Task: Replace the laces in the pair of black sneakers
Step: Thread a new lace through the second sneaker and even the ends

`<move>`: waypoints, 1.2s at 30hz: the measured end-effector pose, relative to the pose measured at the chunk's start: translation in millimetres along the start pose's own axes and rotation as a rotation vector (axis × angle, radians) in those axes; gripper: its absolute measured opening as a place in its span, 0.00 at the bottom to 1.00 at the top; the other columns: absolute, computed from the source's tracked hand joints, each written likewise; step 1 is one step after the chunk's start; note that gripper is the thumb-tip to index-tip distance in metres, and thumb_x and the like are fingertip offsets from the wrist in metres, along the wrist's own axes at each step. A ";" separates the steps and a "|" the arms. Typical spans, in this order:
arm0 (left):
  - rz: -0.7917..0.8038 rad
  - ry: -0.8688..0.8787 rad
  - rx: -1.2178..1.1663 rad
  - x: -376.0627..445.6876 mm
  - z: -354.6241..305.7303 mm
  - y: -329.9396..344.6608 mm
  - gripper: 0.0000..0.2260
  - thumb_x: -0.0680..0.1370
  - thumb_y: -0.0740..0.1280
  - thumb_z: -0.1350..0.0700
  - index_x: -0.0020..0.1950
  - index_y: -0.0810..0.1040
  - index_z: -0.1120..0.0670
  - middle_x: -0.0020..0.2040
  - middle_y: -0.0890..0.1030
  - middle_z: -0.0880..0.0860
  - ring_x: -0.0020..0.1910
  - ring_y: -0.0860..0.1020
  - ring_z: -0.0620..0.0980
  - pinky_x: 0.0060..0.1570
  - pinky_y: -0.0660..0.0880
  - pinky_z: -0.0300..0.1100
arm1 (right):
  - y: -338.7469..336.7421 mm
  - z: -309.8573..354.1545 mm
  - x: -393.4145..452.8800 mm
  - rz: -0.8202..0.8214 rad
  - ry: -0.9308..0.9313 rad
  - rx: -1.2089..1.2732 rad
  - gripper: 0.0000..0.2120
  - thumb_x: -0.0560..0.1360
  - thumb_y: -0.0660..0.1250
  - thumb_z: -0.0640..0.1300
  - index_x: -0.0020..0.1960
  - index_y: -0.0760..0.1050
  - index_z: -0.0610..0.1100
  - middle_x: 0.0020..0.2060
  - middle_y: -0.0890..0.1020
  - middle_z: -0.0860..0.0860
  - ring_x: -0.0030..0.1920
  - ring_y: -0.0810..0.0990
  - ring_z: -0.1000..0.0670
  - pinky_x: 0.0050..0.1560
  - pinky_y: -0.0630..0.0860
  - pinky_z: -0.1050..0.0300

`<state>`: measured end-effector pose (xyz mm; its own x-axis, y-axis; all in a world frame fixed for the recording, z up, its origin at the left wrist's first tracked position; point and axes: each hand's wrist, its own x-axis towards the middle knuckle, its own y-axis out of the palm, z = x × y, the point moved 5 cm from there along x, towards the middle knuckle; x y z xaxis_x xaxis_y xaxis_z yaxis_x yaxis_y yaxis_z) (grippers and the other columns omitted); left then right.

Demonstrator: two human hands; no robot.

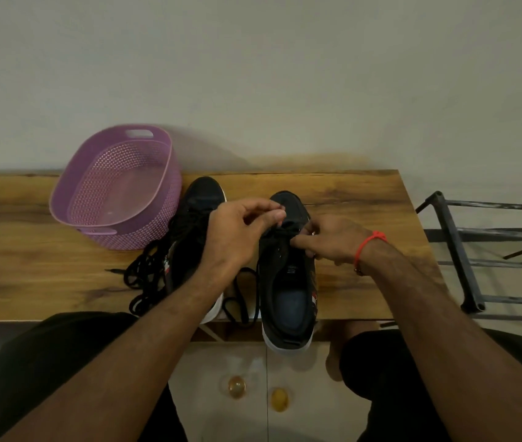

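Observation:
Two black sneakers with white soles stand side by side on the wooden table, toes pointing away from me. My left hand hovers over the right sneaker and pinches a black lace near the front eyelets between thumb and fingers. My right hand, with a red thread on its wrist, pinches the same lace at the shoe's right side. The lace's loose ends trail down between the shoes. The left sneaker is partly hidden behind my left forearm. A heap of loose black laces lies to its left.
An empty purple plastic basket sits at the table's back left, touching the left sneaker's side. A dark metal rack stands on the floor to the right of the table. The right sneaker's heel hangs over the table's near edge above my knees.

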<state>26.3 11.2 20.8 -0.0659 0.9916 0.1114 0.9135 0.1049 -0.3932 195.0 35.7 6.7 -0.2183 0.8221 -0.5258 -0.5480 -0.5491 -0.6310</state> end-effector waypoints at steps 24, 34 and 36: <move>0.128 0.165 0.860 -6.2 12.2 38.3 0.11 0.80 0.64 0.40 0.56 0.82 0.42 0.63 0.69 0.44 0.61 0.67 0.48 0.60 0.65 0.51 | -3.9 -18.9 -2.5 0.040 0.099 0.215 0.08 0.81 0.64 0.46 0.51 0.82 0.49 0.51 0.83 0.51 0.54 0.82 0.51 0.54 0.81 0.42; 0.162 0.055 0.685 -4.5 20.5 41.1 0.10 0.79 0.67 0.42 0.56 0.83 0.43 0.59 0.69 0.43 0.61 0.65 0.45 0.60 0.61 0.46 | -6.3 -19.0 -4.5 0.048 0.125 0.239 0.08 0.81 0.64 0.51 0.51 0.81 0.50 0.46 0.85 0.53 0.53 0.81 0.51 0.57 0.79 0.40; 0.140 0.014 0.618 -6.2 22.1 40.3 0.09 0.79 0.68 0.43 0.55 0.84 0.43 0.57 0.69 0.42 0.61 0.65 0.45 0.58 0.58 0.44 | -5.3 -19.0 -4.3 0.034 0.124 0.246 0.08 0.81 0.64 0.51 0.52 0.80 0.50 0.46 0.85 0.53 0.53 0.81 0.51 0.57 0.78 0.40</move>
<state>54.6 11.0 -15.9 0.0468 0.9984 0.0310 0.5118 0.0027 -0.8591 214.2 32.3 1.5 -0.1483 0.7707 -0.6197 -0.7252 -0.5108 -0.4617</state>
